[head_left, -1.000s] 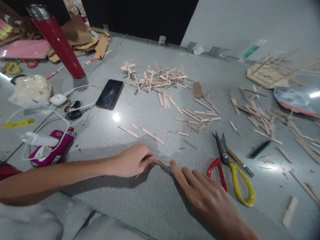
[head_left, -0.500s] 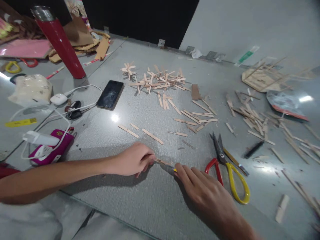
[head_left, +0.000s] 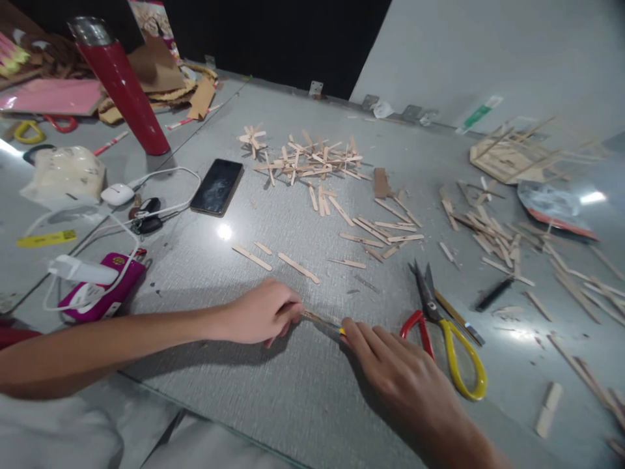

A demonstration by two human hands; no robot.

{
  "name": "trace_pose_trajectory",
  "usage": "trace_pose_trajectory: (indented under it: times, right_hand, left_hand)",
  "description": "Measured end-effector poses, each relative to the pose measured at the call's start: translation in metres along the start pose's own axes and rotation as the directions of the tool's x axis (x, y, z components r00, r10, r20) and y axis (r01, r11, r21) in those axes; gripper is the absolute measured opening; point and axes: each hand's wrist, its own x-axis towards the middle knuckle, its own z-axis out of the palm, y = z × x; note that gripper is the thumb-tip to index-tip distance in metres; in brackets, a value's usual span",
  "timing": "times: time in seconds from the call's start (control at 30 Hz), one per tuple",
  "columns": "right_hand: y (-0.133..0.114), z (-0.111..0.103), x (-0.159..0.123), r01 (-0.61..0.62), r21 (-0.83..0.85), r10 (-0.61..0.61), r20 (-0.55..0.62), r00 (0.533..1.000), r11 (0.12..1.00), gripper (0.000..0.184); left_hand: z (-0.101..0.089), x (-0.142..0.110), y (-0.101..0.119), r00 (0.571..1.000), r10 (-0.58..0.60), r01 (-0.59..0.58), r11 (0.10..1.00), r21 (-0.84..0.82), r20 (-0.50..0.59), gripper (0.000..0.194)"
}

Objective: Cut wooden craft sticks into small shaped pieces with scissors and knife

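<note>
My left hand is closed, pinching a thin wooden craft stick just above the table. My right hand is closed around what looks like a yellow craft knife; only a bit of its yellow end and a thin grey blade show, the rest is under the fingers. The blade lies against the stick between both hands. Beyond the left hand, loose craft sticks rest on the table. Beside the right hand lie scissors with one red and one yellow handle, blades slightly apart.
A heap of joined stick pieces sits farther back. Stick scraps and a hexagonal stick frame are at right. To the left are a phone, red flask, white cable and purple box.
The view has shifted very slightly. Both hands keep nearly the same place and grip, with the blade still against the stick.
</note>
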Motion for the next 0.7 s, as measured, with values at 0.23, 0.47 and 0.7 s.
trace_pose_trajectory:
  times: [0.23,0.47,0.7]
  right_hand:
    - [-0.004,-0.006,0.000,0.007,-0.038,-0.005,0.054,0.999,0.999,0.030]
    - [-0.024,-0.017,0.006,-0.091,-0.281,0.151,0.200,0.968,0.955,0.037]
    - [-0.015,-0.027,0.017,-0.066,-0.201,0.111,0.224,0.968,0.977,0.026]
  left_hand:
    - [0.002,0.000,-0.001,1.000,0.006,-0.006,1.000,-0.012,-0.014,0.037]
    - [0.004,-0.001,-0.003,0.998,0.059,-0.058,0.998,0.030,-0.037,0.037]
    - [0.003,-0.002,-0.006,0.987,0.145,-0.141,0.989,0.051,-0.070,0.036]
